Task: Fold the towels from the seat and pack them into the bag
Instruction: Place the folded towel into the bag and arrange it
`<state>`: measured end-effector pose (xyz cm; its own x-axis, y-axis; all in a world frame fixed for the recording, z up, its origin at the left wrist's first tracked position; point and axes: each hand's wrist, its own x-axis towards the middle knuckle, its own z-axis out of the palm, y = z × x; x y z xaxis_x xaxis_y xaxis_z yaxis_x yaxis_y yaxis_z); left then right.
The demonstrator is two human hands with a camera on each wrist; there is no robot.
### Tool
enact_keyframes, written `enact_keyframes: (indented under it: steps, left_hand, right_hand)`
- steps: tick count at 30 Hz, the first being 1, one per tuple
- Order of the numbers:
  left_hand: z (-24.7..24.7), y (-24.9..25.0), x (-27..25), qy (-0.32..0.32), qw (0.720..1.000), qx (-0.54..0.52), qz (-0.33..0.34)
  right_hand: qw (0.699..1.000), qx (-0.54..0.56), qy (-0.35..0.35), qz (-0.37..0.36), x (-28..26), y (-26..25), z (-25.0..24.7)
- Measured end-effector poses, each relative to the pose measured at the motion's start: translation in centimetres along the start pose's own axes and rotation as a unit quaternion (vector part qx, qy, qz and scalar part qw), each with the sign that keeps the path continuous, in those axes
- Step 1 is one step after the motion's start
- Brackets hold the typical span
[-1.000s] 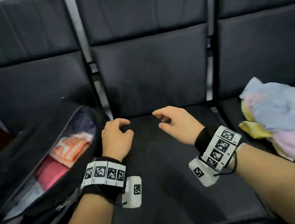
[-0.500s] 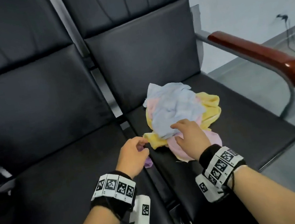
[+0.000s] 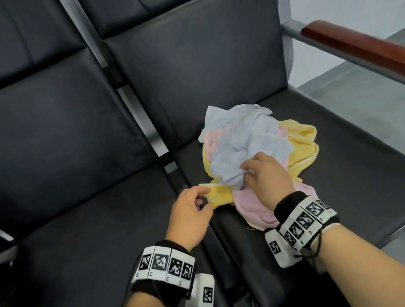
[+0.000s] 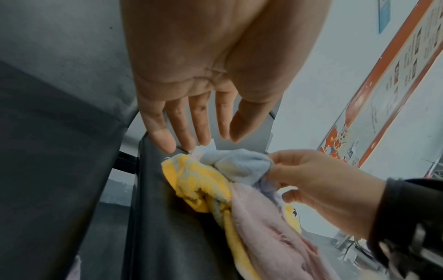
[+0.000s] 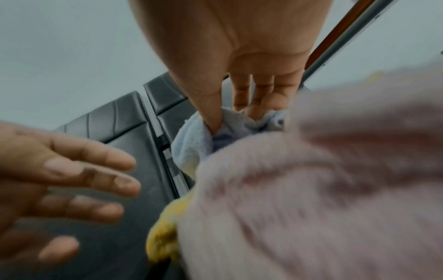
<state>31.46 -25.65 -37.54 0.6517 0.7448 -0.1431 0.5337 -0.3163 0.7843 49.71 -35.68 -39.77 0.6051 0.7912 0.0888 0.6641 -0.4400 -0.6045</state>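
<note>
The towels lie in a loose heap on the right-hand black seat (image 3: 348, 182): a pale blue towel (image 3: 245, 143) on top, a yellow towel (image 3: 298, 142) under it and spilling toward the armrest (image 3: 377, 49), a pink towel (image 3: 253, 206) at the near edge. The right hand (image 3: 267, 177) has its grip closed on the near part of the blue towel, thumb and fingers (image 5: 210, 111) pinching a bunch of the cloth. The left hand (image 3: 188, 217) hangs just beside the yellow towel's near corner with fingers (image 4: 182, 128) straight and spread, holding nothing. These look like small terry cloths, so I judge them light, limp and somewhat clingy: the blue one will likely drag its neighbours if pulled by a bunched middle. A hem or corner would be the better hold, with the free hand finding a second corner so the cloth hangs flat for folding. The bag is out of view.
</note>
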Motion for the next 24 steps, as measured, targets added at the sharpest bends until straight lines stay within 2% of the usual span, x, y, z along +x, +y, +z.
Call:
enact_keyframes:
  steps: [5, 8, 13, 18, 21, 24]
  left_hand:
    - [0.1, 2.3, -1.4, -0.015, 0.99, -0.14, 0.027]
    - [-0.3, 3.2, -3.1, -0.009, 0.978, -0.193, 0.073]
    - [-1.8, 2.8, -6.1, 0.012, 0.982, -0.17, 0.082]
    - [-5.1, 1.0, -9.7, 0.079, 0.976, -0.18, 0.096]
    - [-7.8, -0.3, -12.4, 0.104, 0.962, -0.241, 0.075]
    - [-11.0, -1.8, -15.4, 0.105, 0.948, -0.295, 0.063]
  right_hand:
    - [0.981, 0.127, 0.073, -0.129, -2.3, -4.8, -3.1]
    - [0.966, 0.206, 0.031, -0.152, -4.4, -7.3, -4.0]
    - [0.958, 0.243, -0.03, -0.148, -7.6, -9.7, -3.5]
    - [0.956, 0.243, -0.036, -0.161, -11.1, -10.9, -2.0]
    - [0.976, 0.187, -0.003, -0.11, -13.0, -11.2, -0.7]
    - [0.97, 0.24, 0.002, -0.032, -14.9, -12.1, 1.0]
